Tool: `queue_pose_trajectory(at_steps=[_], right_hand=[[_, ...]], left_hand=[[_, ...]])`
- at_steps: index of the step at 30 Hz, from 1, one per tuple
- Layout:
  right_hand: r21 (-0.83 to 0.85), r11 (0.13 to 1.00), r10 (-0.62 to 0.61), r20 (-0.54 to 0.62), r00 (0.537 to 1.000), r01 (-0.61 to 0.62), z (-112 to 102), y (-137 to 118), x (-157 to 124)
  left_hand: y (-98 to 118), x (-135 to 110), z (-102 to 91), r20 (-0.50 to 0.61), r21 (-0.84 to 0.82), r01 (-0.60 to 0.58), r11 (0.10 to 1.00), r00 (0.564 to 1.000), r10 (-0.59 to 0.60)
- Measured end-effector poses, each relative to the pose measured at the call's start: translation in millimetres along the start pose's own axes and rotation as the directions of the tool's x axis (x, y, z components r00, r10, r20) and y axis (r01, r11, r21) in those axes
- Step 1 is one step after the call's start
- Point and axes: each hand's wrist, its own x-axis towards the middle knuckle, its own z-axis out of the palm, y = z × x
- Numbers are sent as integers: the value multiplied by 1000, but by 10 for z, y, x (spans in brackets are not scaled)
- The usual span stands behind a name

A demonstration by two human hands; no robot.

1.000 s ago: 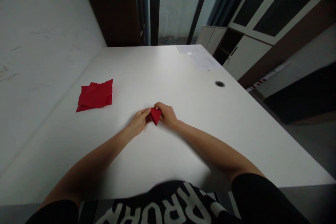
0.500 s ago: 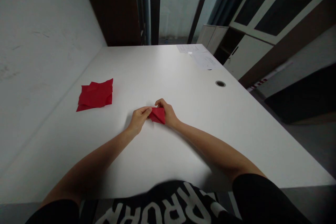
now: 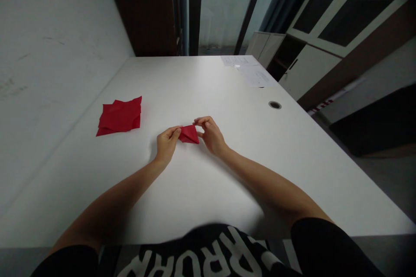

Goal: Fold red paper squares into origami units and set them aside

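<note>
A small piece of folded red paper (image 3: 189,134) is held just above the white table. My left hand (image 3: 167,140) pinches its left end between thumb and fingers. Close to the right edge of the paper is my right hand (image 3: 212,135), its thumb and fingers curved and apart; whether a fingertip still touches the edge is hard to make out. Further left on the table lies a loose stack of red paper sheets (image 3: 120,115), with uneven, overlapping corners.
The white table (image 3: 208,190) runs along a wall (image 3: 58,73) on the left. Printed white sheets (image 3: 255,75) lie at its far right corner, near a round cable hole (image 3: 274,105). Cabinets (image 3: 307,69) stand beyond the right edge.
My right hand has loosened from the folded red paper and drawn slightly away from its right edge. My left hand has moved a little left and away from me with the paper.
</note>
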Motion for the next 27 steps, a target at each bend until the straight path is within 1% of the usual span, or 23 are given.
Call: queue_pose_trajectory(at_steps=[4,7,10,14,21,23,27], right_hand=[[-51,997,-48,85,995,53,75,-103,-40],[-69,991,-109,116,987,117,111,-143,-52],[-4,987,-160,114,981,161,137,-174,-64],[113,977,-190,102,976,179,182,-191,-102],[151,960,-250,90,964,235,185,-167,-129],[151,961,-248,88,965,233,177,-155,-125],[143,965,-235,84,968,222,166,-155,-112]], left_hand=[[24,-66,50,86,11,14,1000,996,-14],[15,-102,85,123,-5,25,1000,992,-24],[-17,-119,109,128,-71,89,994,989,-79],[-33,-138,137,122,-166,172,971,981,-152],[-3,-163,162,194,-249,244,937,961,-199],[-2,-165,154,201,-236,238,942,961,-192],[5,-159,126,165,-160,140,977,980,-113]])
